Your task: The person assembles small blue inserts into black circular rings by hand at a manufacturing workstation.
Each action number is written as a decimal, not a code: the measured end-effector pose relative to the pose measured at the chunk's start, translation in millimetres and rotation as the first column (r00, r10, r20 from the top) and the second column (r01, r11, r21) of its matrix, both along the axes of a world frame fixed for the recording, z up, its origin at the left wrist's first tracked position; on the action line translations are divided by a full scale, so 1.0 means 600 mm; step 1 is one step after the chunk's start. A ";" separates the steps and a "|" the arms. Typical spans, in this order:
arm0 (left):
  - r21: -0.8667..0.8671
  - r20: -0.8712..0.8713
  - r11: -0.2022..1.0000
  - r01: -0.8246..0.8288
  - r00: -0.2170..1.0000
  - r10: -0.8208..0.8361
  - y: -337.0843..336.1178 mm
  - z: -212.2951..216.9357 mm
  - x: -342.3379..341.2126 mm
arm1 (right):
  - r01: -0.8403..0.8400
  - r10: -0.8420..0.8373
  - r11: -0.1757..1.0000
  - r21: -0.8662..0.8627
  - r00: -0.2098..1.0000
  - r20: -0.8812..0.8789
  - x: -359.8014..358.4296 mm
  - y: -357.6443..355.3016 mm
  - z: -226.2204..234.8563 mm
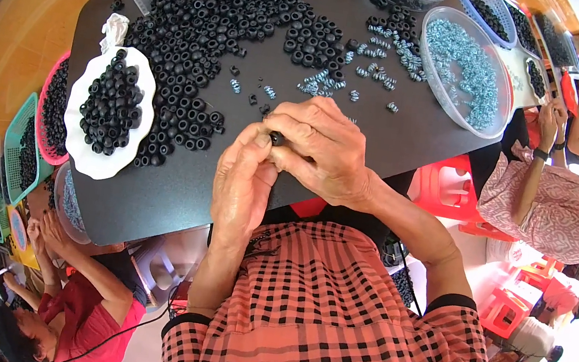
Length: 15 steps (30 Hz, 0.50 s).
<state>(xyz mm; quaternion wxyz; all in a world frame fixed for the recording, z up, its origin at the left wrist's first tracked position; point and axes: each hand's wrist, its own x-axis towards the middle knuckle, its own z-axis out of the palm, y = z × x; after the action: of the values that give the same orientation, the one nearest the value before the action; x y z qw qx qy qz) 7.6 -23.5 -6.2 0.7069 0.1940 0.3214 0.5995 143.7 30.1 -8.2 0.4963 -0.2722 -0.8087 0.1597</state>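
Because 1 black bead (277,138) is pinched at the fingertips of the left hand (239,170) and right hand (327,153), each narrow grip could lose it if either thumb slackened or slid on its smooth surface. The bead is held over the tabletop (154,199), close to its edge, so a drop could roll off or get lost near the black bead heap (201,20). Loose blue coils (322,82) lie just beyond; a stray knuckle could scatter them.
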 end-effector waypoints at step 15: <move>0.019 -0.069 1.000 -0.018 0.997 0.019 -0.005 -0.004 0.001 | 0.055 -0.064 0.993 0.108 0.995 0.080 -0.003 -0.005 0.000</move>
<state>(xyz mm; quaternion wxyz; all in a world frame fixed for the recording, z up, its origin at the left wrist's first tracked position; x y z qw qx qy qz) 7.9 -26.3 -8.6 0.6880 0.2179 0.3420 0.6019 141.8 27.3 -8.3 0.4803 -0.2763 -0.8276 0.0903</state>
